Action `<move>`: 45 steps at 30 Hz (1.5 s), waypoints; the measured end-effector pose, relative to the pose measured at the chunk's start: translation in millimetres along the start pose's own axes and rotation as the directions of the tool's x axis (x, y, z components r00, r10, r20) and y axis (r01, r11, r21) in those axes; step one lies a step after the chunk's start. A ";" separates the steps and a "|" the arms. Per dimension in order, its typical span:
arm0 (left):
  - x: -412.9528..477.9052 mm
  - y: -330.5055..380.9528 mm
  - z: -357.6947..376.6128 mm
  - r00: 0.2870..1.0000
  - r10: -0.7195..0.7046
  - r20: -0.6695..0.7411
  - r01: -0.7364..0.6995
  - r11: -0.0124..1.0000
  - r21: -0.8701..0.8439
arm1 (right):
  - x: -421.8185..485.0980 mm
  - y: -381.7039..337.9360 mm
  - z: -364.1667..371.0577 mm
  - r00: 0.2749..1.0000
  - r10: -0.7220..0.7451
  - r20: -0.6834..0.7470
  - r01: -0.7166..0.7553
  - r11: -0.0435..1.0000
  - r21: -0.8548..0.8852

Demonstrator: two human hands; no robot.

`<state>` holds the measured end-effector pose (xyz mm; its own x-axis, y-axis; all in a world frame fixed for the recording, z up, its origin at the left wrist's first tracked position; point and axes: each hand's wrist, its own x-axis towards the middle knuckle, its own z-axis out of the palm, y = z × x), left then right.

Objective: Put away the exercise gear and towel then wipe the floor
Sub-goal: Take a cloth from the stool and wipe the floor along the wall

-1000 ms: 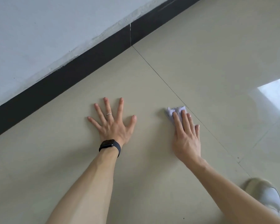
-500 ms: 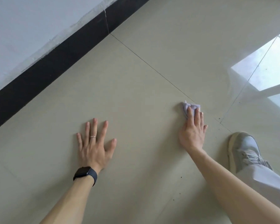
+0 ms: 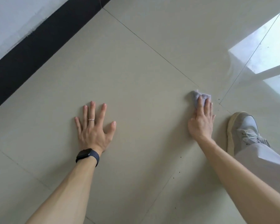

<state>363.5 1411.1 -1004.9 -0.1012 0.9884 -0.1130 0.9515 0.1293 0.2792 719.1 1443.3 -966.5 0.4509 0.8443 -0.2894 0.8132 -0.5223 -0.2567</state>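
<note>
No exercise gear or towel shows, so the job looks to be at its last step, wiping. The right hand point(image 3: 200, 123) presses a small grey cloth point(image 3: 196, 96) onto the tiled floor point(image 3: 136, 75) under straight, closed fingers point(image 3: 200, 105). The left hand point(image 3: 94, 133) lies flat with its fingers spread. Dark specks point(image 3: 219, 99) lie just right of the cloth, unwiped.

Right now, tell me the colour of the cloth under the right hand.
The cloth is pale lilac-grey; head view shows it.

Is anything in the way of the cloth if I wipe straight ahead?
Nothing visible. The right hand presses the cloth on the floor; only tiny dark specks lie nearby. The shoe sits off to the right.
</note>
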 end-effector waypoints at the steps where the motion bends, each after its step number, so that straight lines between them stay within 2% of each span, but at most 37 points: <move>1: 0.3 0.1 0.2 1.000 0.000 -0.006 0.000 1.000 -0.010 | -24.0 0.4 10.2 0.995 -0.100 0.001 0.100 0.995 -0.017; 3: 1.3 0.0 0.7 1.000 -0.005 -0.018 0.004 1.000 -0.026 | -86.7 2.3 29.9 0.935 -0.347 0.069 0.351 0.934 -0.063; 4: 1.6 0.0 0.4 1.000 -0.006 -0.020 0.006 1.000 -0.026 | -117.3 5.0 37.4 0.865 -0.481 0.139 0.494 0.866 -0.075; 6: 2.3 -0.3 -0.3 1.000 -0.005 -0.012 0.005 1.000 -0.024 | -148.1 13.9 44.4 0.630 -0.723 0.283 0.767 0.637 -0.080; 7: 2.2 0.0 -0.6 1.000 -0.003 -0.005 0.003 1.000 -0.028 | -143.5 17.2 41.1 0.521 -0.787 0.330 0.844 0.532 -0.065; 8: 2.2 0.3 -1.1 1.000 0.000 -0.003 0.000 1.000 -0.031 | -129.6 19.2 37.3 0.467 -0.813 0.348 0.877 0.476 -0.063; 9: 2.0 0.4 -1.0 1.000 0.001 -0.003 -0.001 1.000 -0.030 | -112.6 18.3 34.2 0.482 -0.807 0.342 0.870 0.487 -0.075; 10: 1.6 0.7 -0.7 1.000 0.002 -0.001 -0.002 1.000 -0.024 | -94.4 14.3 30.8 0.561 -0.766 0.314 0.821 0.564 -0.091; 12: 1.5 1.6 -0.3 1.000 0.006 0.011 -0.006 1.000 0.000 | -57.6 -3.2 24.5 0.818 -0.534 0.216 0.561 0.823 -0.088; 13: 2.0 1.7 -0.4 1.000 0.009 0.025 -0.009 1.000 0.000 | -44.3 -16.8 23.9 0.914 -0.381 0.139 0.391 0.919 -0.052; 14: 2.5 1.4 -1.7 0.999 0.017 0.049 -0.016 1.000 -0.016 | -38.1 -32.4 25.2 0.967 -0.244 0.078 0.246 0.969 -0.007; 16: 3.2 -3.1 -7.4 0.993 0.051 0.111 -0.042 0.995 -0.086 | -46.8 -60.4 37.4 0.993 -0.115 0.017 0.114 0.993 0.032; 17: 3.1 -8.0 -11.5 0.989 0.062 0.131 -0.048 0.992 -0.114 | -61.5 -68.7 46.7 0.987 -0.159 0.011 0.159 0.987 0.016; 18: 1.8 -16.1 -16.8 0.990 0.052 0.129 -0.037 0.992 -0.118 | -83.2 -73.8 56.8 0.957 -0.289 0.026 0.289 0.957 -0.010; 19: 0.0 -26.7 -22.7 0.994 0.016 0.107 -0.005 0.995 -0.101 | -108.1 -76.3 66.7 0.881 -0.466 0.077 0.470 0.882 -0.029; 20: -1.9 -39.3 -28.8 0.997 -0.037 0.075 0.042 0.997 -0.072 | -132.4 -76.5 74.3 0.747 -0.643 0.168 0.655 0.755 -0.026; 21: -3.4 -53.3 -34.8 0.995 -0.089 0.048 0.091 0.995 -0.038 | -149.4 -74.9 78.6 0.571 -0.780 0.258 0.808 0.589 -0.009; 22: -3.9 -67.5 -39.9 0.991 -0.129 0.039 0.130 0.992 -0.003 | -151.9 -73.3 79.4 0.401 -0.860 0.315 0.905 0.426 0.012; 23: -3.4 -81.1 -43.7 0.986 -0.160 0.043 0.158 0.987 0.033 | -140.6 -75.8 75.8 0.285 -0.893 0.349 0.949 0.313 0.026; 24: -2.2 -93.9 -46.5 0.981 -0.188 0.048 0.185 0.981 0.063 | -122.2 -80.0 71.0 0.252 -0.898 0.361 0.963 0.270 -0.001; 25: -0.5 -105.1 -48.2 0.975 -0.219 0.049 0.215 0.974 0.078 | -101.4 -85.7 66.6 0.304 -0.885 0.352 0.951 0.307 -0.050; 27: 2.4 -120.4 -48.3 0.959 -0.279 0.043 0.276 0.959 0.067 | -58.0 -101.4 54.4 0.580 -0.765 0.281 0.812 0.572 -0.119; 28: 2.5 -124.2 -46.8 0.954 -0.298 0.036 0.296 0.953 0.059 | -38.3 -110.3 47.8 0.726 -0.648 0.230 0.681 0.724 -0.112; 29: 1.8 -126.1 -44.6 0.952 -0.306 0.021 0.304 0.951 0.057 | -24.4 -119.9 43.4 0.836 -0.516 0.186 0.536 0.841 -0.077; 30: 1.0 -127.0 -42.1 0.952 -0.308 -0.001 0.307 0.950 0.060 | -17.0 -129.0 42.8 0.905 -0.398 0.152 0.407 0.913 -0.035; 31: 0.6 -127.4 -40.4 0.951 -0.309 -0.021 0.310 0.949 0.063 | -16.5 -137.2 45.3 0.937 -0.322 0.132 0.326 0.945 -0.007; 33: 2.0 -127.3 -40.0 0.949 -0.312 -0.039 0.314 0.948 0.060 | -33.5 -147.0 55.5 0.936 -0.337 0.105 0.340 0.940 -0.011; 34: 3.3 -127.4 -40.5 0.949 -0.312 -0.043 0.314 0.948 0.053 | -47.9 -147.3 60.7 0.889 -0.449 0.094 0.453 0.891 -0.032; 35: 3.8 -127.9 -40.9 0.949 -0.313 -0.045 0.315 0.948 0.047 | -62.6 -145.6 65.3 0.785 -0.608 0.120 0.617 0.784 -0.061; 37: 3.1 -128.1 -40.7 0.948 -0.315 -0.050 0.316 0.948 0.030 | -75.8 -134.1 72.3 0.431 -0.865 0.256 0.902 0.423 -0.091; 38: 3.4 -127.1 -40.6 0.949 -0.312 -0.053 0.313 0.949 0.023 | -67.2 -132.1 71.1 0.268 -0.911 0.313 0.963 0.256 -0.080; 39: 3.4 -126.6 -41.0 0.948 -0.315 -0.053 0.316 0.949 0.019 | -51.7 -134.9 66.9 0.170 -0.919 0.356 0.985 0.153 -0.074; 40: 2.6 -126.6 -41.2 0.946 -0.321 -0.052 0.322 0.947 0.018 | -33.8 -139.1 62.7 0.144 -0.916 0.375 0.989 0.118 -0.092; 41: 3.3 -127.7 -41.8 0.944 -0.326 -0.053 0.327 0.945 0.018 | -13.6 -147.1 60.1 0.185 -0.917 0.355 0.980 0.146 -0.135; 42: 3.1 -127.1 -42.0 0.944 -0.325 -0.053 0.326 0.945 0.022 | 5.6 -155.6 55.4 0.317 -0.893 0.319 0.946 0.274 -0.171; 44: 3.0 -126.8 -41.8 0.945 -0.322 -0.047 0.324 0.945 0.032 | 39.2 -179.2 44.8 0.696 -0.684 0.219 0.718 0.673 -0.180; 45: 3.6 -127.9 -41.5 0.944 -0.328 -0.045 0.330 0.944 0.031 | 49.6 -193.5 44.7 0.836 -0.521 0.171 0.544 0.829 -0.133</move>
<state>229.4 1401.5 -1001.4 -0.4209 0.8937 -0.1553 0.8733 0.4455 0.1972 567.7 1580.9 -972.4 -0.1100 0.9576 -0.2662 0.9679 0.0423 -0.2476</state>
